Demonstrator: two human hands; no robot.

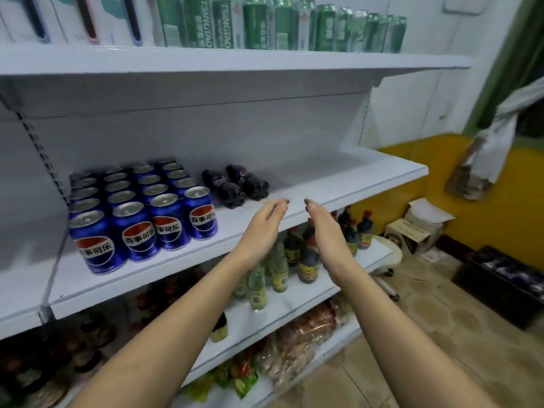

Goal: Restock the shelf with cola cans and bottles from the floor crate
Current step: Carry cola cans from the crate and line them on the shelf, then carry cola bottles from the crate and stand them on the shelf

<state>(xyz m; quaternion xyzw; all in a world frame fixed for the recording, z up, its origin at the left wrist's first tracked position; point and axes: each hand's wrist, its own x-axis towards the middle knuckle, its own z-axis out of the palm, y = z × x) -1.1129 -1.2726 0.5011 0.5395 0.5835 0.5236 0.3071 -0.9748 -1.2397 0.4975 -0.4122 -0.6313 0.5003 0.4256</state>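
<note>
Both hands were raised in front of the middle shelf, just off its front edge, palms turned toward each other with a gap between them. The left hand had its fingers straight and relaxed, holding nothing; its fingertips were blurred. The right hand was likewise flat and empty, fingers together and pointing toward the shelf. Neither hand touched anything.

On the middle shelf, toward its left end, the cola cans stood upright in four tight rows running from the front edge back toward the rear panel, blue with a red, white and blue emblem. Just to their right, nearer the back, two dark cola bottles lay on their sides, touching each other, caps pointing toward the rear. The right half of that shelf was bare.

The top shelf carried a row of green beer cans and, at its left end, white boxes. The shelf below the middle one held dark sauce bottles and paler green-labelled bottles. Lower still lay bagged snacks. On the floor at the right, well apart from the shelving, stood a black crate by the yellow wall, with a cardboard box nearby.
</note>
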